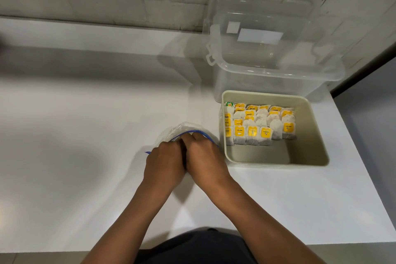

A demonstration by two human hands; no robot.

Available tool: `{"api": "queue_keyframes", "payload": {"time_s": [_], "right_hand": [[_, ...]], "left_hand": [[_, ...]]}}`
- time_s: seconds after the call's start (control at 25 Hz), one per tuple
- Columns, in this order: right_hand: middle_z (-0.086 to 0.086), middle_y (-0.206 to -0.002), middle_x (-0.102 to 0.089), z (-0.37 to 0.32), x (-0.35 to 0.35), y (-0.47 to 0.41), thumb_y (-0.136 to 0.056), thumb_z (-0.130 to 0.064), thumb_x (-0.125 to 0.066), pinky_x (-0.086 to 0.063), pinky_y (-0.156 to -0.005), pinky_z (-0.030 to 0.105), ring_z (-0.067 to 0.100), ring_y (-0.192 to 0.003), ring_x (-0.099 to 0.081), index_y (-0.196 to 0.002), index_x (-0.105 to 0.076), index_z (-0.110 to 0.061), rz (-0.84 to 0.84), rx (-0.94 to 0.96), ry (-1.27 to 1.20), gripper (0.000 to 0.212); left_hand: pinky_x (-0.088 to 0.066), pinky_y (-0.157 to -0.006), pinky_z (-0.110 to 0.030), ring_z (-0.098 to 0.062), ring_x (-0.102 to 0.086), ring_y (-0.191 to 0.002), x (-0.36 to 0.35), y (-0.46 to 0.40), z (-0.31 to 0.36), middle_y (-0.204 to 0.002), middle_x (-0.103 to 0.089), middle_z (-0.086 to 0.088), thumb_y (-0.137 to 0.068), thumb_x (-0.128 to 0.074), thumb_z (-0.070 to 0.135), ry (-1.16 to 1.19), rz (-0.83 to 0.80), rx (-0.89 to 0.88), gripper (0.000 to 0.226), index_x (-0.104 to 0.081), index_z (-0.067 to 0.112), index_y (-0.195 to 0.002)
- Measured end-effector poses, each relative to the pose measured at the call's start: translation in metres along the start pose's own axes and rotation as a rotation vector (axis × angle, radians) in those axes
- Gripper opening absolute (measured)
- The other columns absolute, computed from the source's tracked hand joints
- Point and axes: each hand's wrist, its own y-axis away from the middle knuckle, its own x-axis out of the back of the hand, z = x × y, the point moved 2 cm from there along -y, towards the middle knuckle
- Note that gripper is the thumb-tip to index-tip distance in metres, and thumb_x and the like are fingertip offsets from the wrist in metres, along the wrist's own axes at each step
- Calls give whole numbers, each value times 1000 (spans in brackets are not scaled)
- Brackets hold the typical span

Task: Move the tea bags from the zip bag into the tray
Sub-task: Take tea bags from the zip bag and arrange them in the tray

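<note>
Head view, zip bag: the clear zip bag (186,132) with a blue seal strip lies on the white counter (85,135), at about 9 o'clock from the tray and just beside it; its mouth is spread open.
Head view, left hand: the left hand (165,162) sits at the near edge of the bag mouth, fingers curled down over the blue strip; it appears to hold the rim, though the fingertips are hidden.
Head view, right hand: the right hand (205,158) presses against the left, its fingers bent into the bag opening; I cannot tell whether they pinch anything inside.
Head view, tea bags: rows of yellow-tagged tea bags (260,123) stand in the far half of the beige tray (310,156); the near half shows bare floor.
Head view, bag contents: hidden by the hands and crumpled plastic.
Head view, clear box: an open clear box (276,68) stands at 12 o'clock from the tray, touching or nearly so.
Step in hand: reaching into the bag for more, late in the task by my reading.
Next move: a firm pinch on whatever is left, lifted toward 3 o'clock and set upright in the tray's free near rows.
</note>
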Motion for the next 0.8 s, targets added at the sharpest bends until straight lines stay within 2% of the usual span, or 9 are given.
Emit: {"api": "queue_keyframes", "payload": {"time_s": [0.12, 0.24, 0.32, 0.48, 0.56, 0.68, 0.8], "right_hand": [[9, -99, -70, 2, 5, 1, -75, 0, -65, -47, -63, 30, 29, -85, -68, -107, -67, -12, 67, -2, -101, 35], [6, -98, -72, -2, 12, 7, -79, -4, -56, -53, -73, 33, 25, -88, -67, -108, -70, -15, 129, -5, -217, 34], [2, -99, -73, -4, 14, 9, -80, -6, -50, -54, -78, 35, 22, -92, -66, -109, -70, -18, 124, -11, -250, 37], [0, -103, -73, -6, 15, 7, -85, -6, -53, -50, -85, 34, 20, -99, -64, -112, -69, -19, 48, -38, -324, 34], [3, -106, -72, -8, 18, 7, -85, -4, -53, -49, -87, 34, 22, -102, -63, -114, -69, -17, 5, -32, -346, 35], [3, -103, -73, -4, 27, 6, -87, -5, -55, -50, -86, 33, 21, -98, -65, -112, -71, -18, -48, -50, -390, 32], [-3, -87, -74, 3, 35, 6, -89, -10, -58, -53, -76, 29, 12, -80, -67, -100, -73, -20, -79, -92, -498, 20]], "left_hand": [[-53, -71, -29, -14, -66, -81, 7, 2, -10, -88, -71, 10, -88, -57, 18, 319, -25, 0, 19, -66, 26, -103], [-52, -77, -19, 2, -67, -82, 18, 13, -18, -91, -72, 19, -93, -60, 21, 541, -26, -44, 23, -69, 35, -109], [-49, -72, -14, 2, -66, -80, 21, 17, -24, -87, -72, 19, -93, -62, 20, 528, 17, -71, 22, -70, 36, -107], [-48, -63, -24, -7, -61, -66, 23, 18, -28, -67, -65, 10, -91, -64, 20, 437, 79, -95, 11, -70, 29, -91], [-43, -57, -23, -11, -57, -60, 25, 18, -28, -61, -61, 7, -90, -65, 21, 417, 65, -86, 10, -67, 25, -81], [-49, -62, -22, -8, -63, -67, 32, 19, -31, -69, -68, 12, -89, -68, 24, 502, 49, -72, 9, -68, 26, -80], [-49, -67, -14, 0, -67, -76, 39, 21, -36, -81, -71, 16, -89, -69, 25, 601, 23, -53, 6, -70, 31, -87]]}}
